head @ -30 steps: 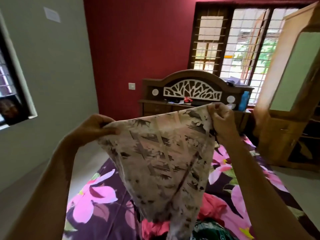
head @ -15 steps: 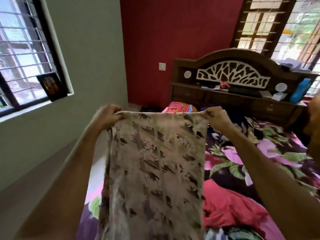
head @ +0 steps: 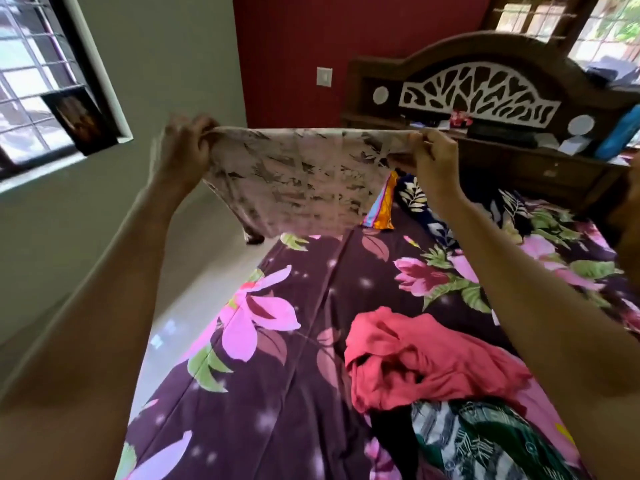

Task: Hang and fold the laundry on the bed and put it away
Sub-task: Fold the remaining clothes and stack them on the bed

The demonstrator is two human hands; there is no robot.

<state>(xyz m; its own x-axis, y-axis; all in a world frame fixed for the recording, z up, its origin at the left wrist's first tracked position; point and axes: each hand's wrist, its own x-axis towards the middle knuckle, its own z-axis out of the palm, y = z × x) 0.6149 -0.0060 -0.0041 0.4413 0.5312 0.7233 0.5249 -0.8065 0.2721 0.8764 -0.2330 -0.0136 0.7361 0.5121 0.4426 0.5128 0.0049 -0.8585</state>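
My left hand [head: 187,143] pinches one top corner of the cloth [head: 298,181], fingers curled round the bunched edge. My right hand [head: 433,157] pinches the other corner, so the top edge runs taut between them. The cloth hangs in the air above the far half of the bed [head: 294,341], clear of it, with its lower part swinging away from me.

I read this as spreading it out before a fold: no crease is laid in it and it is not set down.

On the near half of the bed, toward its right side, a red garment [head: 426,362] lies crumpled. A green garment [head: 485,441] lies at the bed's near edge, touching the red one, and both are unfolded. At the head of the bed sit an orange striped piece [head: 381,206] and a dark leaf-print one [head: 415,199]; I cannot tell whether they are pillows or laundry.

I see no folded stack or hanger on the bed, so I judge the task early, with at least three pieces left to do.
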